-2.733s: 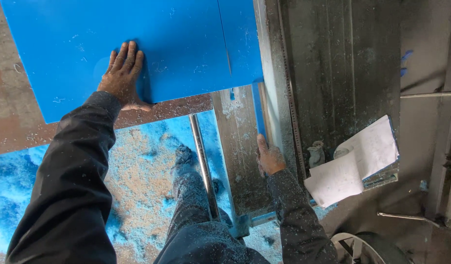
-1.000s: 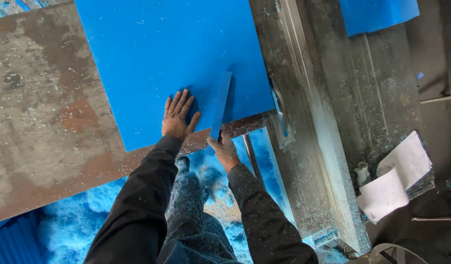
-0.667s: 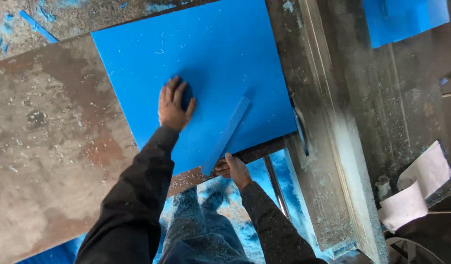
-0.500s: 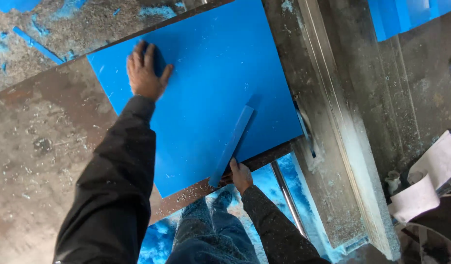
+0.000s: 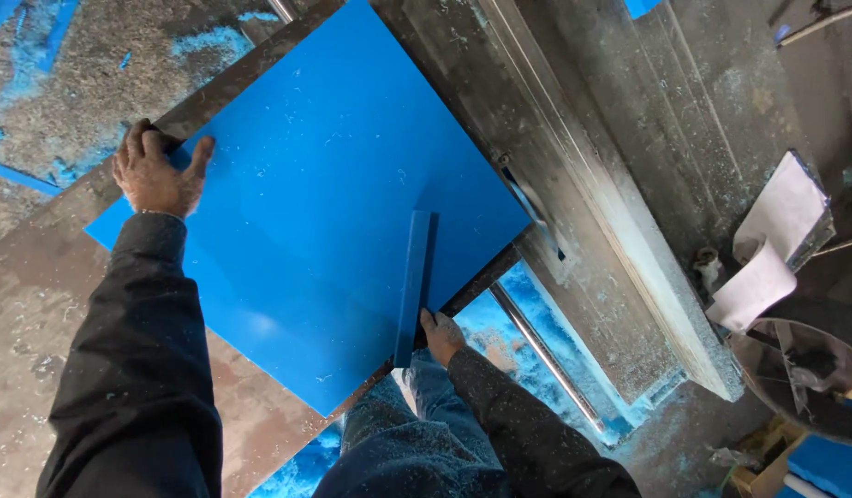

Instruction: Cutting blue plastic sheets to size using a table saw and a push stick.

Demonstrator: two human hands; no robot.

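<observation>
The big flat blue plastic sheet (image 5: 306, 212) lies on the rusty steel tabletop (image 5: 38, 304). Left hand (image 5: 156, 173) curls its fingers over the far corner; right hand (image 5: 441, 335) pinches the narrow blue plastic strip (image 5: 415, 286) on top. I'd keep that strip flat and the corner grip firm.

Count, head view: blue sheets (image 5: 306, 231), 1, centre frame. Blue strips (image 5: 415, 286), 1, lying on the sheet, lower centre. Hands, 2: left hand (image 5: 156, 171) upper left, right hand (image 5: 441, 337) lower centre. White papers (image 5: 776, 244), 2, right edge.
</observation>
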